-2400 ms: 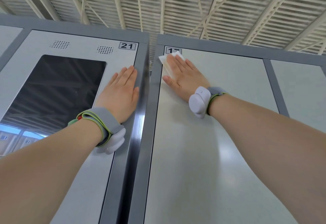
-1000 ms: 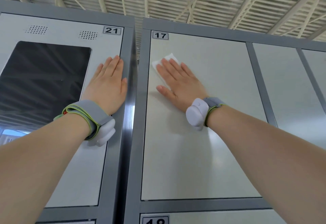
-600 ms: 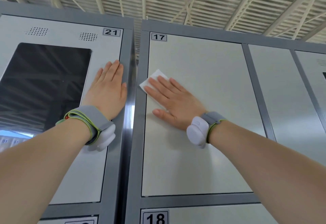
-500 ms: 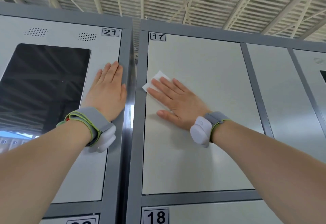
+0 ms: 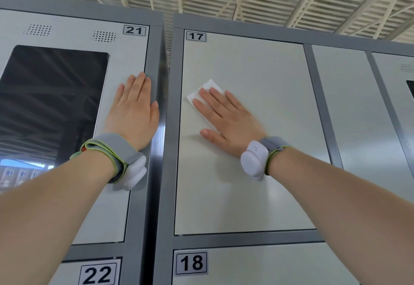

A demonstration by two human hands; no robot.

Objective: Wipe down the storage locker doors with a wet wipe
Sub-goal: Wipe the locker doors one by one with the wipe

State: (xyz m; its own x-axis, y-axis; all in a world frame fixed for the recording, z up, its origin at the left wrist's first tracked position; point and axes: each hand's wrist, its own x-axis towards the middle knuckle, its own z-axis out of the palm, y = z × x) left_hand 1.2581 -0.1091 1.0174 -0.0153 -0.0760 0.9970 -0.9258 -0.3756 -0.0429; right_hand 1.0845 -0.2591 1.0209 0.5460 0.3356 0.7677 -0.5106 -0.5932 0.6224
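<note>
Extended both forearms up and forward to the locker fronts. Laid the right hand open and flat on door 17, fingers straight and slightly spread, fingertips directed up and to the left, thumb splayed out low on the left; pressed the wet wipe against the panel under those fingers, with nothing curled around it. Kept the wet wipe in the upper left quarter of door 17, below the number plate and near the grey frame post; exposed only a white corner past the fingertips and a thin strip between index finger and thumb; set the visible edges on a diagonal, corner up and left, roughly in line with the fingers. Could not establish the long axis or the full outline, owing to cover by the palm. Rested the left hand open on the right edge of door 21, fingers straight and together, pointing upward, thumb side touching the frame post, just beside the dark window. Wore a grey strap with a white module on the right wrist; likewise on the left. Lost both arms, door 18 and door 22 at the lower picture edge.
</note>
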